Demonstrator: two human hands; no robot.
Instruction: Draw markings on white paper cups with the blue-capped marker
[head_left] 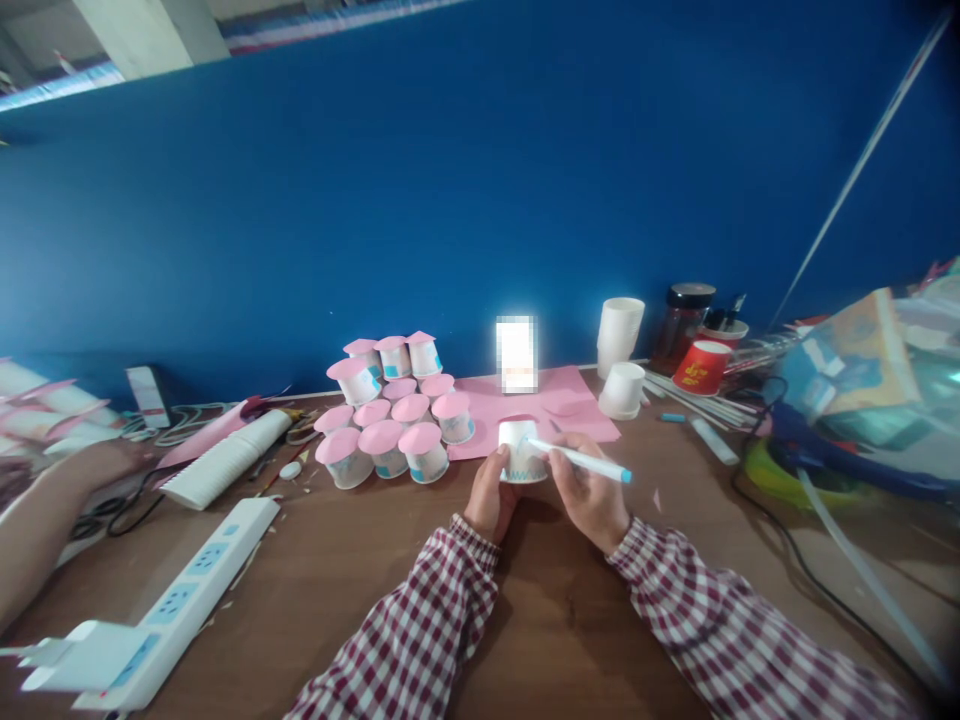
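Note:
My left hand (491, 494) is closed on the lower left side of an upturned white paper cup (517, 455). A blue zigzag line runs near the cup's rim. In my right hand (589, 490) is a white marker (596, 463) with a light blue end, its tip against the cup's upper right side. Left of the cup stand several upturned paper cups with pink cone tops (384, 437) and blue markings, some stacked. A sheet of pink paper (487, 405) lies behind my hands.
White paper cups (621, 335) stand at the back right, near a red cup (703, 368), a dark-lidded jar (684, 325) and a blue marker cap (672, 417). A power strip (187, 590) lies at left, beside another person's arm (64, 510). Bags and a cable crowd the right.

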